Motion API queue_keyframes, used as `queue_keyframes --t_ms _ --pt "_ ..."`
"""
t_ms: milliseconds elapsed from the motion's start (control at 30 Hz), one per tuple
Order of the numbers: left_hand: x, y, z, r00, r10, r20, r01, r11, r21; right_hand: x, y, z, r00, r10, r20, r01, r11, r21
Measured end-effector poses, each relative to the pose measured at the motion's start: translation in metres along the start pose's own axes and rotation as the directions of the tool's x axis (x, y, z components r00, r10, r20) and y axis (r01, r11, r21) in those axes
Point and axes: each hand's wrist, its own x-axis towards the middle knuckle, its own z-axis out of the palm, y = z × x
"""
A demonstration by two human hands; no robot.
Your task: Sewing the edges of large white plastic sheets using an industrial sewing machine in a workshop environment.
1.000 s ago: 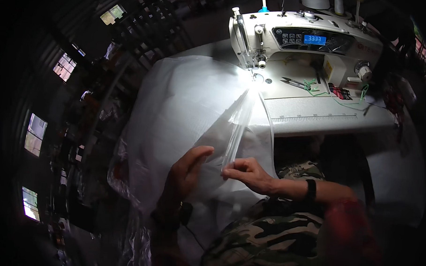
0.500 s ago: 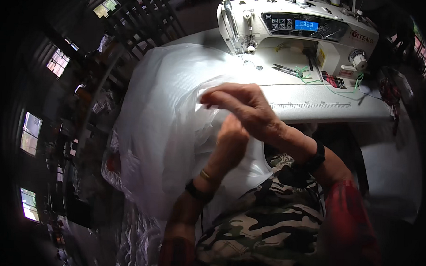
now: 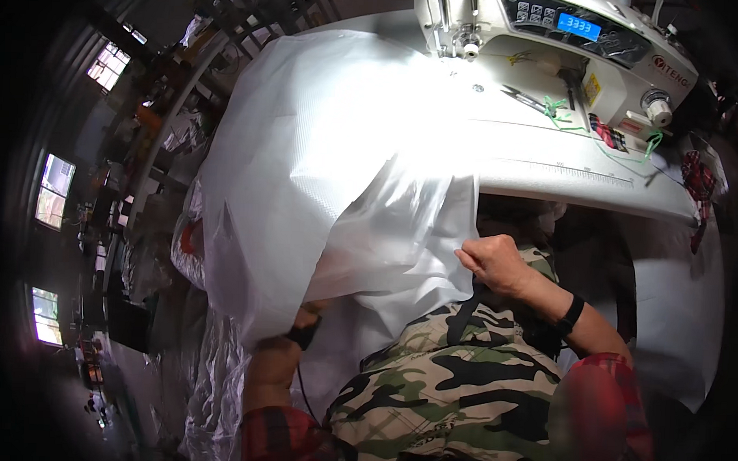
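Observation:
A large white plastic sheet, woven-looking with a translucent filmy layer, drapes over the sewing table's left side and down to my lap. My right hand is closed at its right edge, thumb and fingers pinching the sheet below the table's front edge. On the other side, my left hand reaches under the sheet; only the wrist and part of the hand show, and its fingers are hidden behind the cloudy film. The sewing machine, white with a lit blue display, stands beyond the sheet, its needle area above the bright spot.
On the machine bed lie dark tweezers, green thread and a red plaid scrap. More plaid fabric hangs at the table's right end. Crumpled clear plastic trails down at the left. A camouflage apron covers my lap.
My hands, crossed close together over the sheet, have moved apart: the right toward the lower right edge, the left down and under it. The sheet has spread out. The view has shifted.

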Motion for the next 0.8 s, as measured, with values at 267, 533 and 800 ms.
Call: queue_keyframes --t_ms 267,533,800 --pt "0.033 -0.086 -0.163 0.966 -0.179 -0.186 0.197 0.976 0.087 -0.001 -0.018 -0.020 0.998 -0.064 -0.014 0.064 0.998 0.026" --pt "0.030 -0.023 -0.181 0.891 -0.237 -0.388 0.313 0.939 0.143 0.001 -0.030 -0.013 0.999 0.004 -0.050 -0.005 1.000 -0.028" --pt "0.121 -0.010 -0.029 0.763 -0.624 0.169 0.623 0.780 0.060 0.015 -0.075 -0.072 0.957 -0.102 -0.271 0.161 0.966 0.203"
